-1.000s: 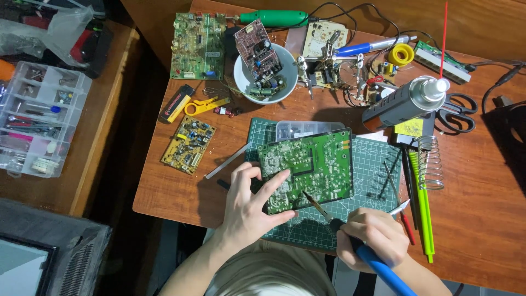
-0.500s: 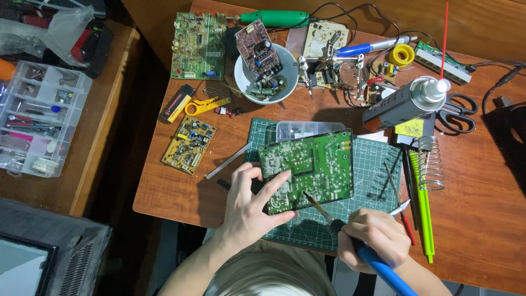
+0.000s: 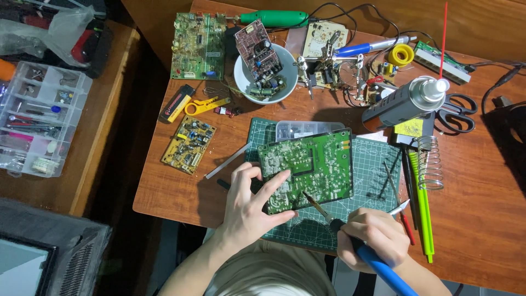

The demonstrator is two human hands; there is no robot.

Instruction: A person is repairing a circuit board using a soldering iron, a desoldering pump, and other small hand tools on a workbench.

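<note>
A green circuit board (image 3: 315,164) lies solder side up on a green cutting mat (image 3: 372,181) near the table's front edge. My left hand (image 3: 249,205) grips the board's lower left corner, fingers spread over its edge. My right hand (image 3: 370,238) is shut on a blue-handled soldering iron (image 3: 378,266), whose thin tip (image 3: 307,195) touches the board's lower edge. A clear plastic box (image 3: 301,129) sits partly under the board's far edge.
A white bowl (image 3: 244,77) with boards stands behind, beside a spray can (image 3: 402,101), scissors (image 3: 457,112), a coiled iron stand (image 3: 430,161), green and yellow boards (image 3: 189,143), tweezers (image 3: 392,183) and a parts organiser (image 3: 38,118) on the left table.
My right hand and the soldering iron have shifted slightly; the tip stays at the board's lower edge. My left hand keeps its hold on the board.
</note>
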